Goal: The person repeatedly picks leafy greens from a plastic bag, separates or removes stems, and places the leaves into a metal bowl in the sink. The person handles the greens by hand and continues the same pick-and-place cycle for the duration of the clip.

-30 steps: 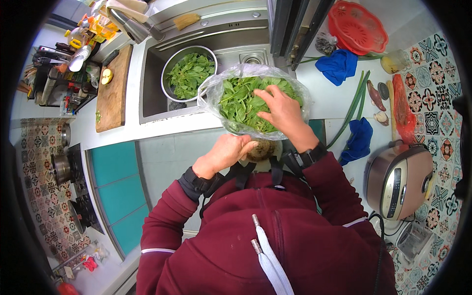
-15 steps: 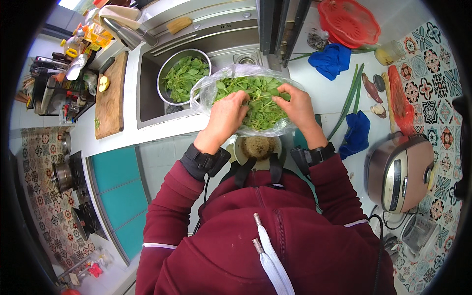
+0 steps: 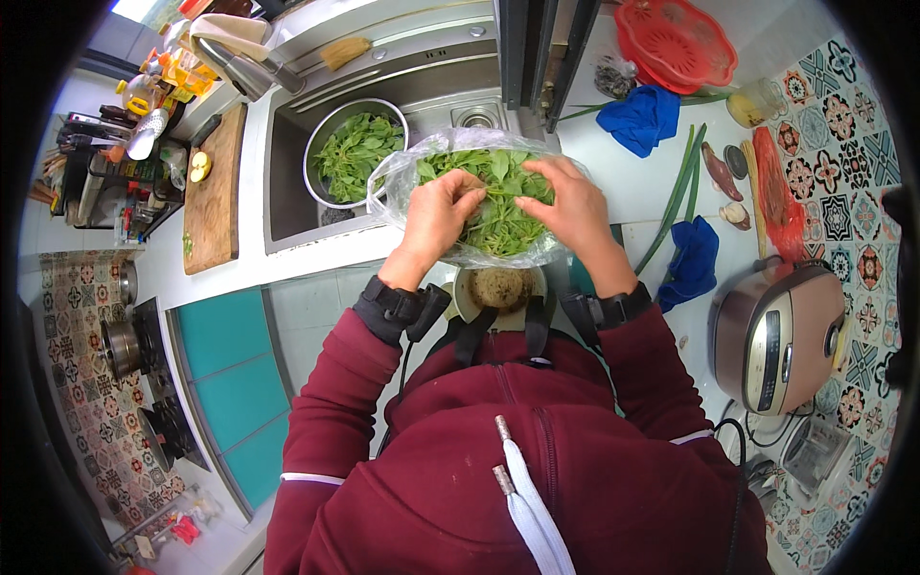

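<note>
- Kitchen; white table (image 3: pixel 628 203) at 3 o'clock, steel sink (image 3: pixel 290 163) at 11.
- Leafy greens (image 3: pixel 505 228) in clear bag (image 3: pixel 391 182), 12 o'clock, both hands at them; bag's long axis 9-to-3.
- Left hand (image 3: pixel 436 218) narrow, grip unclear; right hand (image 3: pixel 573 206) curled, thumb-finger gap.
- Pot (image 3: pixel 310 177) 10 o'clock, left hand nearer.
</note>
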`<state>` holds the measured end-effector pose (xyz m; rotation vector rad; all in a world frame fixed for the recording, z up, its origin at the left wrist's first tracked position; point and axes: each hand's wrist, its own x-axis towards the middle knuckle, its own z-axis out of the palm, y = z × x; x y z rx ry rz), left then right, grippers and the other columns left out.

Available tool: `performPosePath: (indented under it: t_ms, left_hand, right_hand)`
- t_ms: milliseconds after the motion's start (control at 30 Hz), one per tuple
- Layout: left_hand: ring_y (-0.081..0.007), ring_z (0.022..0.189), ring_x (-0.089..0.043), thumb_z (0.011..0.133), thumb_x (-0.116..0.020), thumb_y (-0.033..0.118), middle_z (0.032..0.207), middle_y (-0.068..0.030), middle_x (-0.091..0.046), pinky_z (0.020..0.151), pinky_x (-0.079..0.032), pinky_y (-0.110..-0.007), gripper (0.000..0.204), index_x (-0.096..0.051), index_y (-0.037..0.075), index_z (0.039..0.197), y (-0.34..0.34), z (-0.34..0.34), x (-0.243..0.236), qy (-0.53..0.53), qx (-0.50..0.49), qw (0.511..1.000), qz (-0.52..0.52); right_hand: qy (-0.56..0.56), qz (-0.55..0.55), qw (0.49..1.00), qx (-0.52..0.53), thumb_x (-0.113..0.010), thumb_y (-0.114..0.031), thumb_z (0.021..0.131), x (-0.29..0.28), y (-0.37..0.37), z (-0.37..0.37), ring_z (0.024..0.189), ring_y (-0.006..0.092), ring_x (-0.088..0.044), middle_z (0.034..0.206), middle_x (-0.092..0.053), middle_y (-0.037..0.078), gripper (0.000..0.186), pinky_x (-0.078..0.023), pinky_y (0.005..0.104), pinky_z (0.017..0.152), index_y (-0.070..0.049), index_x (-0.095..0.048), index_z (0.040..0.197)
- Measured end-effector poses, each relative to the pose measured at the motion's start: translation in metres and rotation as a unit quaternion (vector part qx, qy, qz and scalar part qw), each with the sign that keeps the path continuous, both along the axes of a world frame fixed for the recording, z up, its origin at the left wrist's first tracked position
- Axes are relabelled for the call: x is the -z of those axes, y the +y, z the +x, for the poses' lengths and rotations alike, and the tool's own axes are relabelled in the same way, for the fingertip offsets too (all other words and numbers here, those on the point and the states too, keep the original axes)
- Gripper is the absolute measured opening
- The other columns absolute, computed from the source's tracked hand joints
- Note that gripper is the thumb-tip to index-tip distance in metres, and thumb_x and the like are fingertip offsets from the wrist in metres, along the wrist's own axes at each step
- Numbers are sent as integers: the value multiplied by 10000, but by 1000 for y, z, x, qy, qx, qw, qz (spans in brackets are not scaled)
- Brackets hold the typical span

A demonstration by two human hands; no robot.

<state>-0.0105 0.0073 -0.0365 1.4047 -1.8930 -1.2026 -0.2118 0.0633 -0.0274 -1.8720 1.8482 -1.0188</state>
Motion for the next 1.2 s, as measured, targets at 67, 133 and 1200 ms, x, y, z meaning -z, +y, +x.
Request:
performPosePath:
  t_ms: [67,133,1200]
  left_hand:
    - [-94,665,-624,888,-673,109,772,-47,-688,611,-505,-251,147,-674,-8,977,-1,7,-9,17,24,1000,11]
    - [-55,693,-598,912,-663,111,788,-10,-680,632,-500,-222,153,-683,-16,994,0,11,-21,24,48,999,3]
    - [-57,674,-551,922,-646,146,775,1,-618,602,-464,-228,150,-619,-1,926,15,-3,-50,183,66,969,153]
  right_hand:
    - [61,-83,994,-23,-765,-190,757,-13,1,1,993,260,-633,1113,-655,108,424,-488,343,877,-77,-644,1148]
    - [20,-121,989,-86,-765,-195,750,-25,-5,2,1071,289,-606,1186,-628,111,474,-468,360,928,-94,-633,1193]
    - [39,-91,981,-167,-736,-129,774,-45,1,-4,898,287,-633,830,-690,50,330,-470,375,864,-100,-569,1057]
